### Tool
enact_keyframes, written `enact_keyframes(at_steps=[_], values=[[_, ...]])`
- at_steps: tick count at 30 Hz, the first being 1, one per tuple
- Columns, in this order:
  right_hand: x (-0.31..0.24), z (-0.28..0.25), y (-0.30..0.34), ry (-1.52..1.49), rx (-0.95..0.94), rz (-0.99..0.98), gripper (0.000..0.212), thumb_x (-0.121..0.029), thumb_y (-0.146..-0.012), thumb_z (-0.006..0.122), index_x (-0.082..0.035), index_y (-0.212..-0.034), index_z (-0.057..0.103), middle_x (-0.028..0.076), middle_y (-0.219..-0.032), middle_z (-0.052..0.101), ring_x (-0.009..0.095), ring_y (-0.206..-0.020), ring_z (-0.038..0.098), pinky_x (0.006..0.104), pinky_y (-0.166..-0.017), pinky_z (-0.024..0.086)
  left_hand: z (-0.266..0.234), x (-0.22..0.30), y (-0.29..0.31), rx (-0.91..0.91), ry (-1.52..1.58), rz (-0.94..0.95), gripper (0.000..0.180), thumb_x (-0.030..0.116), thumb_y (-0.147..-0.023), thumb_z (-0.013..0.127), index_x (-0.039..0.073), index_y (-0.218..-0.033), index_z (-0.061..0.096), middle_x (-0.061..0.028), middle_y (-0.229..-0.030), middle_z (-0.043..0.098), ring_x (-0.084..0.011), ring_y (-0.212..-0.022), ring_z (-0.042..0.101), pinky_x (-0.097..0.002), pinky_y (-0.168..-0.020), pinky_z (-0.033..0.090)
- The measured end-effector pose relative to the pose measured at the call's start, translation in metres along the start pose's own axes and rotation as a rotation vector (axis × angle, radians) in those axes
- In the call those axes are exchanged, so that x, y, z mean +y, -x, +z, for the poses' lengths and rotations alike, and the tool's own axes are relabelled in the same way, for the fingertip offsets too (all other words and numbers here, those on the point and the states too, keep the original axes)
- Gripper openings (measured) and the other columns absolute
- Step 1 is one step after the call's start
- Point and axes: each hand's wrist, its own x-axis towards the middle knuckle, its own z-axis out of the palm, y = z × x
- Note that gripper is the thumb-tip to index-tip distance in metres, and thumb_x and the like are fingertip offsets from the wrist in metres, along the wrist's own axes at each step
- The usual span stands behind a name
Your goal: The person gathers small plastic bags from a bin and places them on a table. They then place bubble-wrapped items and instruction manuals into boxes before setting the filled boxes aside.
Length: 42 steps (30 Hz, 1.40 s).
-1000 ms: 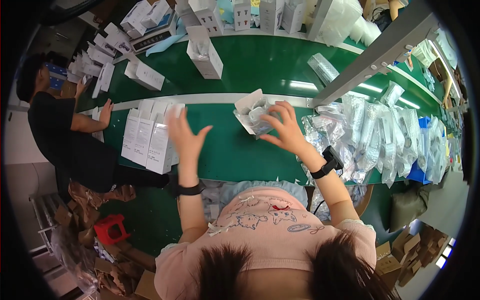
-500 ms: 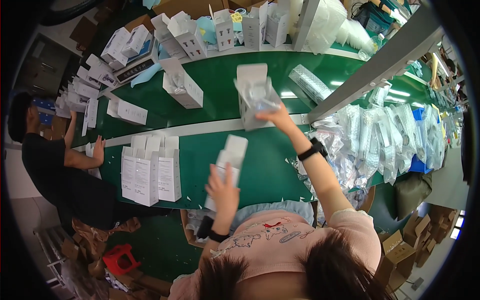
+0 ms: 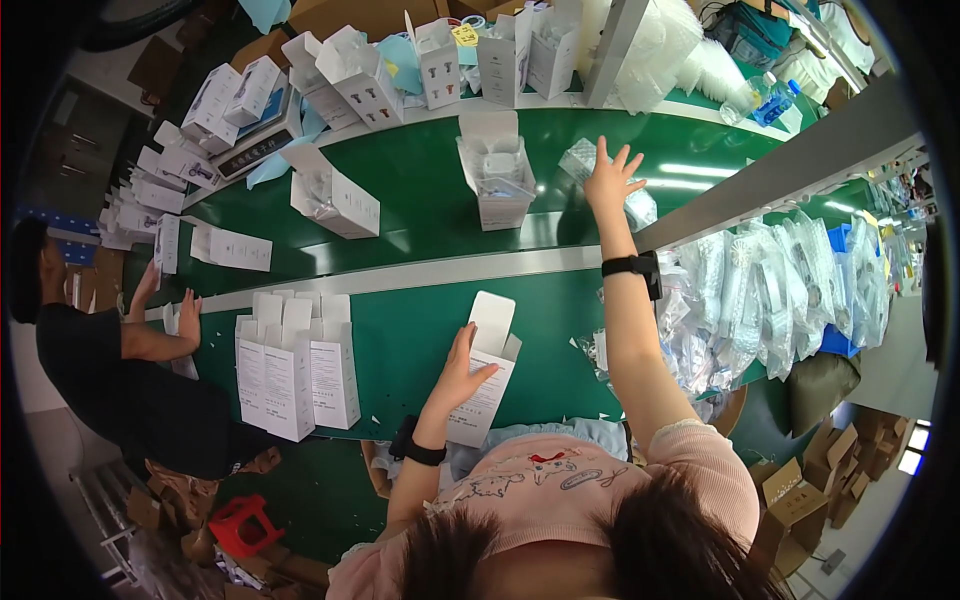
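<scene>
My left hand (image 3: pixel 459 381) holds a white carton (image 3: pixel 484 392) by its left side near the table's front edge, thumb across the printed face. The carton's top flap stands up; its inside is hidden. My right hand (image 3: pixel 611 184) is stretched far out, fingers spread and holding nothing, above a bubble-wrapped package (image 3: pixel 579 160) on the green belt. The hand covers part of that package. Left of it on the belt, an open white box (image 3: pixel 502 213) stands with a clear-wrapped item inside.
Several white cartons (image 3: pixel 275 375) stand open at left on the green table. Another filled box (image 3: pixel 352 207) is on the belt. Bagged parts (image 3: pixel 735 290) are heaped at right, under a slanting metal post (image 3: pixel 790 165). A co-worker (image 3: pixel 110 360) handles boxes at far left.
My right hand has let go of the filled box, now standing on the belt, and moved right to the bubble-wrapped package. The carton at my left hand shifted slightly right; belt boxes moved left.
</scene>
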Motion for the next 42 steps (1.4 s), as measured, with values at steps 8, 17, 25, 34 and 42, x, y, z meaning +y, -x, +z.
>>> enact_keyframes(at_steps=[8, 17, 25, 34, 42], values=[[-0.002, 0.026, 0.013, 0.161, -0.044, -0.054, 0.042, -0.01, -0.072, 0.052, -0.021, -0.112, 0.05, 0.009, -0.104, 0.051, 0.033, -0.1, 0.047, 0.0598, -0.087, 0.027, -0.029, 0.043, 0.005, 0.176, -0.048, 0.015, 0.081, 0.014, -0.06, 0.074, 0.01, -0.128, 0.031, -0.0159, -0.127, 0.032, -0.0309, -0.116, 0.034, -0.0386, -0.095, 0.032], [-0.028, -0.021, 0.106, -0.057, -0.574, -0.762, 0.066, -0.02, -0.058, 0.071, -0.017, -0.119, 0.044, 0.014, -0.114, 0.045, 0.036, -0.106, 0.042, 0.0503, -0.087, 0.036, -0.049, 0.0, 0.035, 0.619, 0.444, -0.136, 0.076, 0.005, -0.061, 0.072, 0.01, -0.126, 0.032, -0.0119, -0.119, 0.039, -0.0232, -0.107, 0.043, -0.0327, -0.081, 0.043], [-0.124, -0.009, 0.061, -1.192, -0.418, -0.636, 0.096, -0.013, -0.053, 0.078, -0.008, -0.133, 0.024, 0.014, -0.128, 0.035, 0.028, -0.119, 0.033, 0.0359, -0.098, 0.03, -0.038, 0.004, 0.055, 0.615, 0.74, -0.213, 0.076, 0.007, -0.062, 0.072, 0.009, -0.126, 0.031, -0.0108, -0.119, 0.04, -0.0228, -0.106, 0.042, -0.0356, -0.087, 0.037], [-0.201, -0.001, 0.165, -1.367, -0.557, -0.77, 0.09, -0.009, -0.055, 0.076, -0.004, -0.13, 0.027, 0.012, -0.124, 0.038, 0.024, -0.116, 0.038, 0.0326, -0.097, 0.03, -0.034, 0.024, 0.081, 1.088, 0.363, 0.239, 0.086, 0.024, -0.064, 0.072, 0.007, -0.13, 0.019, -0.0128, -0.125, 0.029, -0.0255, -0.112, 0.037, -0.0362, -0.093, 0.032], [-0.133, -0.032, 0.168, -0.436, -0.287, -1.101, 0.097, -0.023, -0.051, 0.078, -0.018, -0.133, 0.026, 0.017, -0.128, 0.033, 0.037, -0.122, 0.023, 0.053, -0.096, 0.025, -0.046, 0.018, 0.079, 1.083, 0.199, 0.402, 0.095, 0.032, -0.061, 0.074, 0.006, -0.131, 0.014, -0.0166, -0.127, 0.025, -0.0305, -0.115, 0.033, -0.0405, -0.096, 0.027]])
